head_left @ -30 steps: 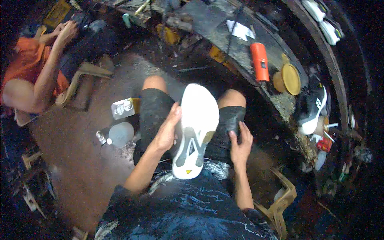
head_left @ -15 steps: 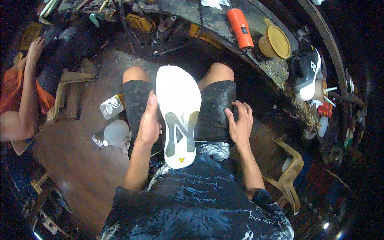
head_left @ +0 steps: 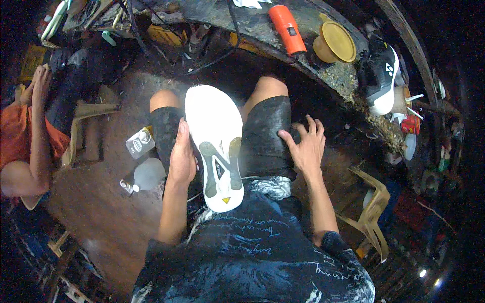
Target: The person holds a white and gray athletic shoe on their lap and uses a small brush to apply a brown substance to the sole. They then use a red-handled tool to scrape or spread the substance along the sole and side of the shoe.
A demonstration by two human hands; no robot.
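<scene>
Over my lap is a shoe [head_left: 214, 113], its white sole with grey heel panels turned up toward me and its toe pointing away. My left hand [head_left: 183, 156] grips it along the left edge, thumb up against the side; the fingers underneath are mostly hidden, as is the shoe's upper. Empty, my right hand [head_left: 309, 146] hovers beside my right thigh, fingers spread apart and not touching the shoe. On the bench to the right rests another shoe [head_left: 379, 78], black with a white sole edge.
The bench [head_left: 331, 83] at the far side holds an orange cylindrical tool [head_left: 287, 29] and a yellow lidded tub [head_left: 336, 41]. A metal can [head_left: 140, 143] and a whitish bottle [head_left: 149, 174] stand left of my leg. At the left sits another person in an orange shirt [head_left: 30, 134].
My right hand's fingers have spread wider and tilted right. The shoe stays in my left hand. The whole view has shifted slightly, and the other person's hands have come lower.
</scene>
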